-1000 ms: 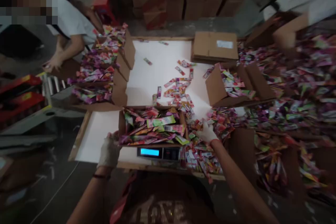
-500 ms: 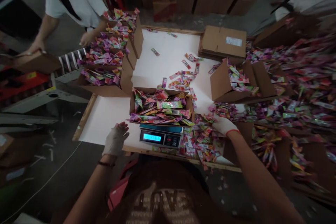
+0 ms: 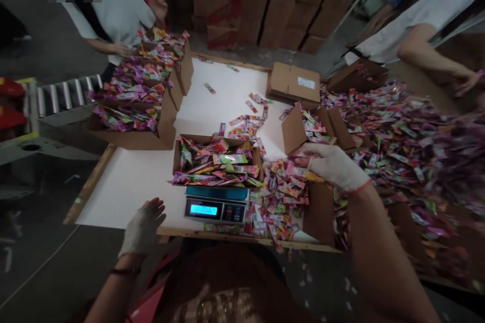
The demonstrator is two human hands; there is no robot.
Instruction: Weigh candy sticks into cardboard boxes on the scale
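My left hand (image 3: pixel 141 227), in a pale glove with bare fingertips, is held over the table's front edge, left of the scale. Its fingers are stretched out and nothing is in it. My right hand (image 3: pixel 333 165), gloved the same way, has its fingers closed on small wrapped candy packets (image 3: pixel 297 169) above a loose heap (image 3: pixel 278 204). A digital scale (image 3: pixel 215 210) with a lit blue display stands at the front. On it rests a carton (image 3: pixel 176 154) filled with colourful wrapped packets.
Filled cartons (image 3: pixel 129 139) stand at the left by a roller conveyor (image 3: pixel 66 93). Flattened cartons (image 3: pixel 293 83) are stacked at the back. More open cartons (image 3: pixel 293 128) and a large packet mound (image 3: pixel 401 136) lie at the right. Co-workers stand left (image 3: pixel 121 10) and right (image 3: pixel 424 25).
My right hand has risen from the heap with packets in its fingers. My left hand stays open. The view has shifted, and the left co-worker's hands have moved from the small carton toward the filled cartons.
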